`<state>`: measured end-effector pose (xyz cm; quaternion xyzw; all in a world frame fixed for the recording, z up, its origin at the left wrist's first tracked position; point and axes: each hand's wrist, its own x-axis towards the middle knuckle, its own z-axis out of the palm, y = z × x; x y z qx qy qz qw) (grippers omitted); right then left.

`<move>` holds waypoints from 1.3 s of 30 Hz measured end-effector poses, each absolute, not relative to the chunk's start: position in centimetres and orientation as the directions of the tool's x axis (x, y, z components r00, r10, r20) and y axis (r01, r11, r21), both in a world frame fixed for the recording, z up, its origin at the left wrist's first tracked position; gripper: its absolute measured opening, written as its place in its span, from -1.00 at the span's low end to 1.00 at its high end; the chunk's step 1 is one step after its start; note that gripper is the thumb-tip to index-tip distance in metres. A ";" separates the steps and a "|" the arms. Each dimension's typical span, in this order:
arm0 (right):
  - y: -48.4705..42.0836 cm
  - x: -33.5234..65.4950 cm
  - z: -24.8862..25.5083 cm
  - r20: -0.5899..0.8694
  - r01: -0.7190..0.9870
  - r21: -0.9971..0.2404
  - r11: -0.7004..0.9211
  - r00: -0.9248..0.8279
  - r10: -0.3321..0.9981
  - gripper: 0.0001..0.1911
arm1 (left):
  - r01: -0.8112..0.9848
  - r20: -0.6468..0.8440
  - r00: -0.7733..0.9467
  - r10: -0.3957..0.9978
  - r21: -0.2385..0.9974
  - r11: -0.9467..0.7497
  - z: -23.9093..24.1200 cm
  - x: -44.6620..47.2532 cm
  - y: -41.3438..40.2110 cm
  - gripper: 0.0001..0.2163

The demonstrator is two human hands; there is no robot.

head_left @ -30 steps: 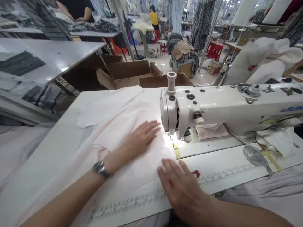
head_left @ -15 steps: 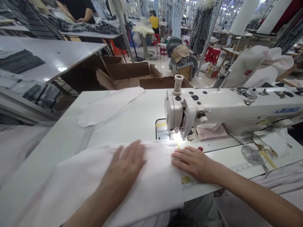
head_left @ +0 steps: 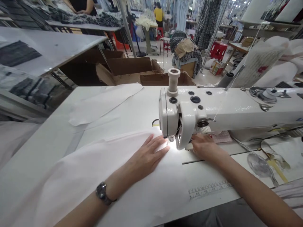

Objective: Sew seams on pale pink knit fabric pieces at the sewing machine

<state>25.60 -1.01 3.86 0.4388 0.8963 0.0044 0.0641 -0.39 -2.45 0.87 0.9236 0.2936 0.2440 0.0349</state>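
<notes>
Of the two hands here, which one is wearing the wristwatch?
The left hand: a dark watch sits on its wrist. The right hand, by the sewing machine, has a bare wrist.

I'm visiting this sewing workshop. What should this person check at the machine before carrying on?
Pale fabric lying smooth under the left hand: ok.
Left fingertips away from the presser foot: not ok, they are very close.
Right hand away from the needle: not ok, it sits just behind the sewing machine head.
Needle threaded: cannot tell, too small to see.
Fabric edge under the foot: cannot tell, the machine hides it.
</notes>
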 end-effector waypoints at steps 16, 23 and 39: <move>-1.8 26.3 3.9 -0.190 0.792 0.059 0.607 -0.588 0.786 -0.64 | 0.530 0.443 0.704 0.555 0.193 -0.826 0.4 -0.4 0.0 -0.78; -2.0 26.4 2.5 -0.045 0.771 0.078 0.632 -0.631 0.775 -0.73 | 0.578 0.405 0.697 0.592 0.172 -0.798 0.3 -0.2 0.1 -0.75; -18.3 24.5 2.6 0.109 0.674 -0.096 0.732 -0.724 0.681 -0.50 | 0.632 0.305 0.750 0.587 -0.069 -0.772 1.1 -5.1 -13.0 -0.61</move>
